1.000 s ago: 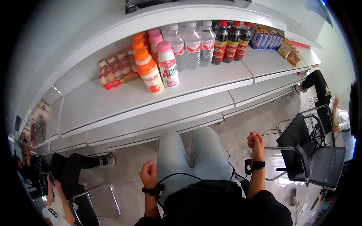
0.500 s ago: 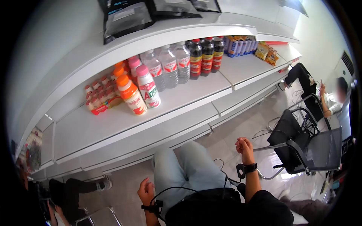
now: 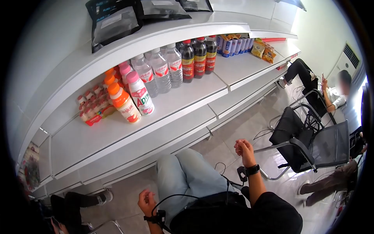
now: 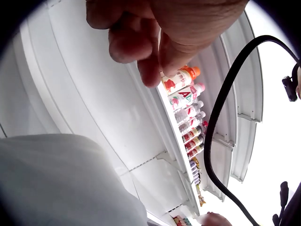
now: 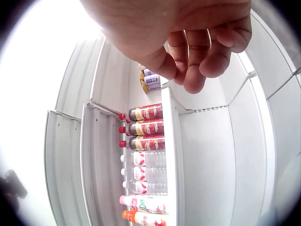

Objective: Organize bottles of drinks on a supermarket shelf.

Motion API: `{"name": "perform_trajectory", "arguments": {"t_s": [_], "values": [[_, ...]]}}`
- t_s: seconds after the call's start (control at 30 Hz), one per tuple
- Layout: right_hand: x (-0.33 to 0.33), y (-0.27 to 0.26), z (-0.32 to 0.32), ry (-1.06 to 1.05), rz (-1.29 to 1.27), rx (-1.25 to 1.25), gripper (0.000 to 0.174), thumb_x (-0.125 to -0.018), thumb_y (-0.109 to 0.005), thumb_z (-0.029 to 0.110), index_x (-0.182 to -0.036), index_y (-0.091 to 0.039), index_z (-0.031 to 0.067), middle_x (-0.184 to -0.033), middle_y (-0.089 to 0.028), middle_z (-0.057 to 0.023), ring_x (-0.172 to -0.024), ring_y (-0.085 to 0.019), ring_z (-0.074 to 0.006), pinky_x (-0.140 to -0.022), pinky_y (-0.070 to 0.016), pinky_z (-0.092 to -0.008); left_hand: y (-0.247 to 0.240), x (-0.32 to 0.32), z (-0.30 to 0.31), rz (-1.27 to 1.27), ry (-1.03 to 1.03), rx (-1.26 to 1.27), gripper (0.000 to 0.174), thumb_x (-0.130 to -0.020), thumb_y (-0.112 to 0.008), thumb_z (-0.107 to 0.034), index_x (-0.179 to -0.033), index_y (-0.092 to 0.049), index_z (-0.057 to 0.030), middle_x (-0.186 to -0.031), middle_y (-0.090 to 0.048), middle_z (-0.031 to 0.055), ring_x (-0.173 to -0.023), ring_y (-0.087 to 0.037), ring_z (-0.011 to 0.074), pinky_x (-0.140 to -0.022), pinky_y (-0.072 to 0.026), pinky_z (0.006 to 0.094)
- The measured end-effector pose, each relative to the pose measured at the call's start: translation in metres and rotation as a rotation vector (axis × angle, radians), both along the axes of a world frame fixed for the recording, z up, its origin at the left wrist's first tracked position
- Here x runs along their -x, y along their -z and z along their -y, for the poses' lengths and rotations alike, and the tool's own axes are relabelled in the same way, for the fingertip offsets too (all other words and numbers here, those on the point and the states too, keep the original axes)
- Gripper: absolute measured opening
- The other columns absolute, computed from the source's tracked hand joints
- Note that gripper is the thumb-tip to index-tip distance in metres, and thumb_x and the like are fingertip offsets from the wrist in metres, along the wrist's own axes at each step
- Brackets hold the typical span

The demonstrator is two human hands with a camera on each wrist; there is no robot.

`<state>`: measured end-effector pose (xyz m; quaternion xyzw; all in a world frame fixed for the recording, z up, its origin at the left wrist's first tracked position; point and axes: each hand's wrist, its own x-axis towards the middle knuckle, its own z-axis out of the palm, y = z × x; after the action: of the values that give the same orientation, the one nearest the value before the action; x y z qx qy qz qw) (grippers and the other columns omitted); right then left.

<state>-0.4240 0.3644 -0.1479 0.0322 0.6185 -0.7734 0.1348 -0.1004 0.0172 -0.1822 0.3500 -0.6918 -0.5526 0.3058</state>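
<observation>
My left hand [image 3: 147, 201] hangs beside my left thigh with loosely curled fingers and holds nothing. To the right of my knees, my right hand [image 3: 244, 150] is raised in the air, fingers loosely bent around nothing. Ahead of both, on the shelf [image 3: 171, 113], stand an orange-capped bottle [image 3: 125, 105] and a pink-capped white bottle [image 3: 141, 95] at the front. Clear water bottles [image 3: 160, 70] and red-capped dark drink bottles [image 3: 200, 58] line up to their right. In the right wrist view the fingers [image 5: 194, 77] overlap the shelf edge.
Small red-packed bottles [image 3: 95, 107] stand at the shelf's left; blue cans [image 3: 231, 46] and yellow snack bags [image 3: 264, 51] at its right. Black pouches [image 3: 117, 21] lie on the upper shelf. A black chair [image 3: 311, 144] is at my right, with a seated person [image 3: 331, 95] beyond. Cables [image 3: 177, 197] cross my lap.
The head view has turned to the right and tilted up, so the shelf goods sit farther left and more of the upper shelf shows. Both hands stay beside my legs, holding nothing.
</observation>
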Motion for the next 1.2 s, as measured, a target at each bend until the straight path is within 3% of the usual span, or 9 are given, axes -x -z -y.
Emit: {"name": "perform_trajectory", "arguments": {"t_s": [0.17, 0.37, 0.43, 0.57, 0.67, 0.87, 0.97, 1.03, 1.2], "values": [[0.001, 0.000, 0.001, 0.004, -0.012, 0.000, 0.019, -0.096, -0.058, 0.024, -0.098, -0.062, 0.0060, -0.079, -0.062, -0.0010, -0.060, -0.051, -0.0069, -0.052, -0.0335, -0.0204, -0.006, 0.003, -0.001, -0.049, 0.014, 0.051, 0.022, -0.089, -0.062, -0.004, -0.110, -0.062, 0.0020, -0.073, -0.063, 0.0067, -0.062, -0.060, 0.0101, -0.053, -0.0447, 0.0229], [0.001, -0.001, -0.002, 0.004, -0.017, 0.035, 0.018, -0.096, -0.056, 0.022, -0.098, -0.061, 0.0053, -0.079, -0.062, -0.0016, -0.059, -0.050, -0.0073, -0.052, -0.0332, -0.0205, -0.010, -0.001, -0.001, 0.026, 0.044, 0.026, 0.018, -0.090, -0.061, -0.006, -0.106, -0.063, 0.0020, -0.057, -0.053, 0.0017, -0.049, -0.047, 0.0060, -0.047, -0.0359, 0.0225], [-0.001, 0.000, -0.002, 0.005, -0.010, 0.030, 0.018, -0.096, -0.056, 0.022, -0.098, -0.061, 0.0053, -0.078, -0.062, -0.0017, -0.059, -0.050, -0.0073, -0.051, -0.0330, -0.0206, -0.017, 0.002, -0.004, 0.020, 0.032, 0.061, 0.016, -0.093, -0.059, -0.013, -0.091, -0.063, 0.0017, -0.053, -0.048, 0.0008, -0.047, -0.043, 0.0065, -0.045, -0.0318, 0.0234], [0.001, -0.002, -0.002, 0.007, -0.017, 0.026, 0.018, -0.096, -0.056, 0.022, -0.098, -0.061, 0.0056, -0.078, -0.062, -0.0018, -0.058, -0.050, -0.0073, -0.051, -0.0326, -0.0206, 0.001, -0.010, 0.004, 0.006, 0.120, 0.080, 0.049, -0.099, -0.050, -0.029, -0.059, -0.051, -0.0004, -0.048, -0.040, 0.0008, -0.044, -0.036, 0.0092, -0.044, -0.0271, 0.0264], [0.001, 0.000, -0.003, 0.011, -0.014, 0.021, 0.018, -0.096, -0.057, 0.023, -0.098, -0.061, 0.0057, -0.078, -0.062, -0.0016, -0.058, -0.050, -0.0073, -0.051, -0.0322, -0.0205, -0.002, -0.007, 0.001, -0.078, 0.134, 0.064, 0.062, -0.101, -0.044, -0.035, -0.048, -0.038, -0.0031, -0.045, -0.038, 0.0021, -0.042, -0.035, 0.0113, -0.043, -0.0268, 0.0283], [0.000, -0.001, -0.001, 0.001, -0.013, 0.007, 0.020, -0.096, -0.057, 0.025, -0.098, -0.061, 0.0058, -0.078, -0.062, -0.0012, -0.059, -0.049, -0.0070, -0.051, -0.0320, -0.0204, 0.001, -0.011, 0.001, -0.070, 0.134, -0.027, 0.054, -0.099, -0.047, -0.030, -0.054, -0.045, -0.0011, -0.050, -0.047, 0.0049, -0.046, -0.044, 0.0124, -0.045, -0.0318, 0.0274], [0.001, -0.002, -0.001, 0.003, -0.006, 0.007, 0.020, -0.096, -0.057, 0.025, -0.098, -0.061, 0.0060, -0.079, -0.062, -0.0011, -0.059, -0.049, -0.0069, -0.051, -0.0322, -0.0204, -0.008, 0.002, 0.003, -0.096, 0.123, 0.254, 0.033, -0.096, -0.053, -0.021, -0.072, -0.058, 0.0014, -0.057, -0.052, 0.0048, -0.050, -0.047, 0.0111, -0.048, -0.0353, 0.0255], [0.000, -0.002, -0.002, 0.007, -0.006, 0.006, 0.020, -0.096, -0.057, 0.025, -0.098, -0.061, 0.0061, -0.079, -0.061, -0.0011, -0.059, -0.049, -0.0069, -0.052, -0.0324, -0.0204, -0.008, 0.006, -0.003, -0.091, 0.053, 0.192, 0.018, -0.093, -0.057, -0.015, -0.088, -0.062, 0.0014, -0.060, -0.053, 0.0033, -0.051, -0.047, 0.0094, -0.049, -0.0359, 0.0243], [0.000, -0.001, -0.003, 0.021, -0.017, 0.013, 0.020, -0.096, -0.058, 0.025, -0.098, -0.062, 0.0063, -0.079, -0.061, -0.0009, -0.059, -0.050, -0.0068, -0.052, -0.0326, -0.0204, -0.008, 0.003, -0.002, 0.002, 0.051, 0.112, 0.016, -0.092, -0.058, -0.008, -0.105, -0.063, 0.0006, -0.058, -0.050, -0.0011, -0.051, -0.043, 0.0061, -0.049, -0.0344, 0.0228]]}}
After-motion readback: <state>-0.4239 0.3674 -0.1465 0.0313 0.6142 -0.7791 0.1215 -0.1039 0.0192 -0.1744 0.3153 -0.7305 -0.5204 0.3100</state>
